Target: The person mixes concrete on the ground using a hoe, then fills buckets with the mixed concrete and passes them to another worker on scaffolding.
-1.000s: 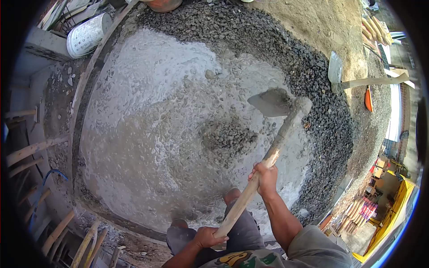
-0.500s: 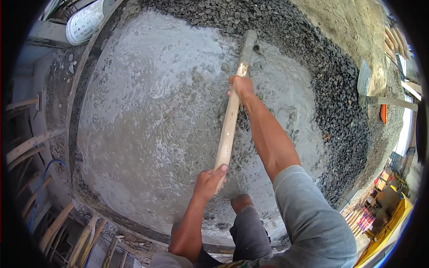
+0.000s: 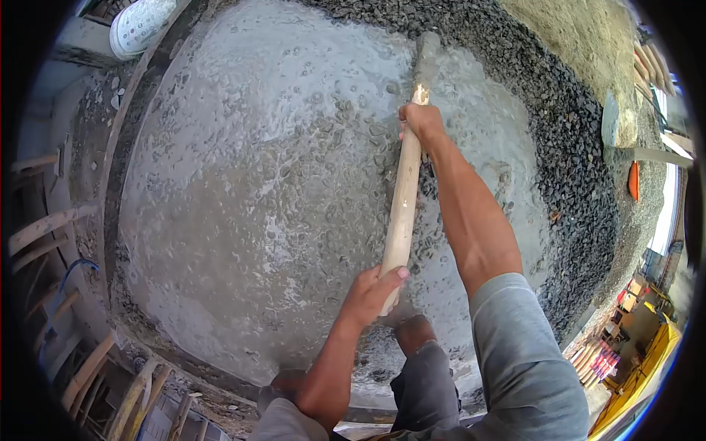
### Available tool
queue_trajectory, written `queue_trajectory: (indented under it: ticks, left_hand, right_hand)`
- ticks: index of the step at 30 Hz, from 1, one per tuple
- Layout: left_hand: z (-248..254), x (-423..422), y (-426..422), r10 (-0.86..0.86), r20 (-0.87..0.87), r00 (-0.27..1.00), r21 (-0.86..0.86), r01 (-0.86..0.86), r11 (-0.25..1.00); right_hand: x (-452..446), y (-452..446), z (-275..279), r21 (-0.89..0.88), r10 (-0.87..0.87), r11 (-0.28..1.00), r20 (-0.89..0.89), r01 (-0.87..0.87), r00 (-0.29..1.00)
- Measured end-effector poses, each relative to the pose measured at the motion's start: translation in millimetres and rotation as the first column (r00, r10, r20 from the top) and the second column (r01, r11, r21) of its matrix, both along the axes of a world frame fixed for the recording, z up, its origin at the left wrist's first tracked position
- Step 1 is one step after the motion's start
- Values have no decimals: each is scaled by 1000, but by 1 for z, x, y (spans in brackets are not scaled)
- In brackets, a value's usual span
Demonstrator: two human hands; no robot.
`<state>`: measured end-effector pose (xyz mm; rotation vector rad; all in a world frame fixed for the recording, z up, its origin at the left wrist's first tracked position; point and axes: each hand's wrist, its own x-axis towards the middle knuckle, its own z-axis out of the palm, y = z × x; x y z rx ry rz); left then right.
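Note:
A long wooden handle (image 3: 403,202) slants up and slightly right across the wet grey mix. Near its lower end, my left hand (image 3: 373,294) is wrapped round it, thumb on top. Higher up, below the cement-crusted head end (image 3: 427,55), my right hand (image 3: 422,123) grips the same handle with the arm stretched forward. The tool's blade cannot be made out here. Wet concrete (image 3: 220,213), with stones showing through, spreads around the tool. Dark gravel (image 3: 577,169) borders it at the top and right.
My bare foot (image 3: 414,332) stands in the mix. A white bucket (image 3: 138,31) lies at the upper left. At the right a second tool's handle (image 3: 654,155) sticks out near an orange object (image 3: 634,181). Wooden poles (image 3: 55,219) jut out at the left.
The tool has swung up and away from me, its blade no longer visible. Both hands have moved forward with it, and the right arm has straightened. The view has shifted too.

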<state>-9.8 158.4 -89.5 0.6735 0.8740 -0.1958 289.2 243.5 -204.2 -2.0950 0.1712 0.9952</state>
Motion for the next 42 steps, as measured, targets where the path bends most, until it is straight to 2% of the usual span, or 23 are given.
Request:
queue_trajectory:
  ticks: [1, 5, 7, 9, 10, 12, 15, 16, 20, 24, 27, 30, 33, 35, 38, 41, 42]
  left_hand:
    - [0, -17, 0, -3, 2, 1000, 18, 3, 1000]
    - [38, -51, -5, 20, 27, 999, 28, -21, 999]
    - [67, -61, -6, 18, 15, 1000, 10, -18, 1000]
    - [72, -60, -14, 49, -11, 999, -4, -50, 999]
    - [70, -55, -9, 69, -18, 997, 4, -69, 998]
    - [62, -41, 11, 82, -30, 996, -59, -84, 995]
    - [34, -35, 16, 115, -14, 993, -180, -115, 977]
    - [23, -34, 17, 133, 18, 991, -205, -127, 970]
    - [11, -41, -10, 163, 39, 986, -133, -156, 979]
    - [16, -78, -39, 195, 47, 980, -45, -193, 980]
    - [45, -98, -49, 199, 33, 979, -72, -196, 978]
    - [68, -101, -37, 152, 25, 988, -66, -150, 986]
    - [60, -83, -41, 135, 25, 991, -94, -132, 987]
    - [42, -67, -36, 131, 20, 991, -134, -127, 983]
    - [42, -35, -29, 165, 52, 985, -208, -151, 966]
    - [45, -35, -41, 212, 62, 975, -127, -203, 971]
    - [38, -58, -40, 196, 45, 980, -91, -191, 977]
  right_hand:
    - [-17, -2, 3, -19, -7, 1000, 93, 9, 996]
    - [-48, -8, 46, -40, 33, 999, 130, -28, 991]
    - [-59, -10, 67, -50, 43, 998, 59, -40, 997]
    - [-63, -8, 71, -27, 22, 999, -8, -22, 1000]
    - [-61, -4, 68, -45, 40, 998, -25, -41, 999]
    - [-36, 7, 10, -118, 143, 984, 92, -131, 986]
    - [-29, 20, -14, -258, 252, 940, 84, -223, 964]
    - [-27, 24, -16, -245, 265, 940, 84, -237, 961]
    - [-32, 8, -27, -239, 302, 935, 144, -263, 942]
    - [-76, -14, 6, -296, 404, 895, 218, -335, 888]
    - [-91, -25, 20, -205, 317, 934, 90, -294, 944]
    - [-85, -30, 10, -194, 282, 947, 114, -257, 953]
    - [-72, -35, -9, -191, 244, 955, 81, -225, 966]
    - [-71, -21, 8, -181, 171, 970, 28, -163, 985]
    - [-52, -5, 17, -121, 206, 970, -49, -210, 977]
    - [-49, -11, 1, -115, 214, 970, -10, -214, 977]
    - [-50, -19, -40, -162, 284, 952, 135, -262, 949]
